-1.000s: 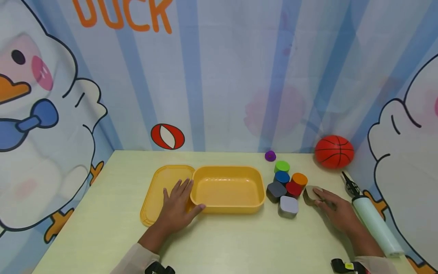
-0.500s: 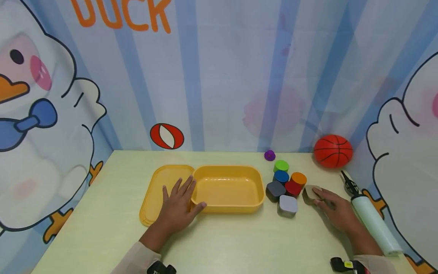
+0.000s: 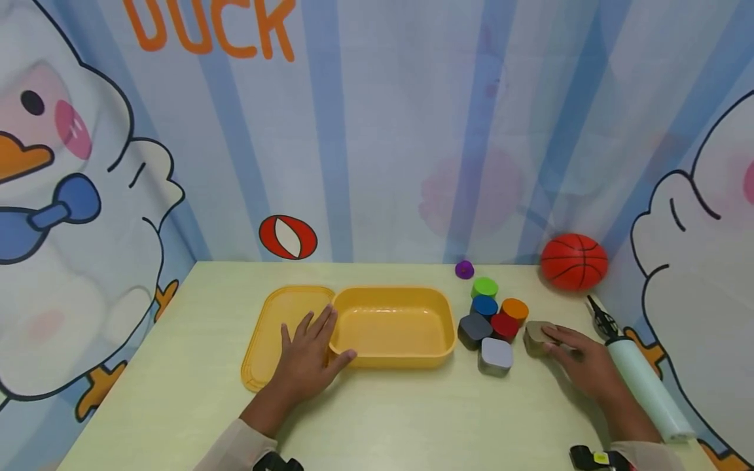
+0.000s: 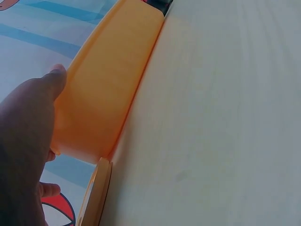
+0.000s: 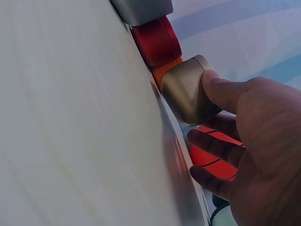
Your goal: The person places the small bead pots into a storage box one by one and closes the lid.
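Note:
My left hand rests at the left end of a yellow plastic box, fingers spread and fairly straight. In the left wrist view its thumb lies at the upper edge of the box wall. The box's inside is bare. A flat yellow lid lies left of the box, partly under that hand in the head view. My right hand pinches a bronze-coloured, rounded-square tin, thumb on its top edge. The tin stands right of several small tins, including a red one and a silver one.
Dark grey, blue, green and orange tins cluster right of the box. A small purple object lies behind them. A toy basketball sits back right; a pale green hand pump lies beside my right arm.

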### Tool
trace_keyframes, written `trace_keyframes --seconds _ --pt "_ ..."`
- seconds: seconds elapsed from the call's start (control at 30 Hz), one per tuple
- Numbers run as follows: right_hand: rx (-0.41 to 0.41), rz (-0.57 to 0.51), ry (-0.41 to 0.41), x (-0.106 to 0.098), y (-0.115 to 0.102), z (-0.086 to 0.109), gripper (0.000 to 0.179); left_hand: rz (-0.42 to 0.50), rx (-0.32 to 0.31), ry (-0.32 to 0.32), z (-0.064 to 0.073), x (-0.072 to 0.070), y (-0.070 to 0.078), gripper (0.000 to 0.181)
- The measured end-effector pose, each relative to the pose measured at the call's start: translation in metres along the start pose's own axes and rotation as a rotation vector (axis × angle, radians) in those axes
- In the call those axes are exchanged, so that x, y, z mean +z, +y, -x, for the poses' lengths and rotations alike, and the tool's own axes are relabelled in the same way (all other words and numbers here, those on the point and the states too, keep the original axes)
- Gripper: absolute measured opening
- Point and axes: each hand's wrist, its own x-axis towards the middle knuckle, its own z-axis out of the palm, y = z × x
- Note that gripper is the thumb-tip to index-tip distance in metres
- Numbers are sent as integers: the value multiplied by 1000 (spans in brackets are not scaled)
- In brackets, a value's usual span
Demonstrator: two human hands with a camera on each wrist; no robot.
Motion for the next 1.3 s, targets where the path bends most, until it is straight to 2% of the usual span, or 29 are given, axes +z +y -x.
trace_keyframes --seconds 0.23,0.7,0.97,1.07,1.3 --pt "13 13 48 -3 -3 2 43 9 2 3 0 0 1 91" --pt "-162 -74 247 -4 -9 -3 42 7 1 -1 1 2 0 90" --pt "-224 -106 276 3 -28 -15 46 6 -1 2 2 -1 0 90" --pt "-216 -97 271 7 -34 -19 47 8 0 7 2 -1 1 90" --pt "-208 -194 281 19 -48 -29 47 9 -3 2 3 -1 0 90"
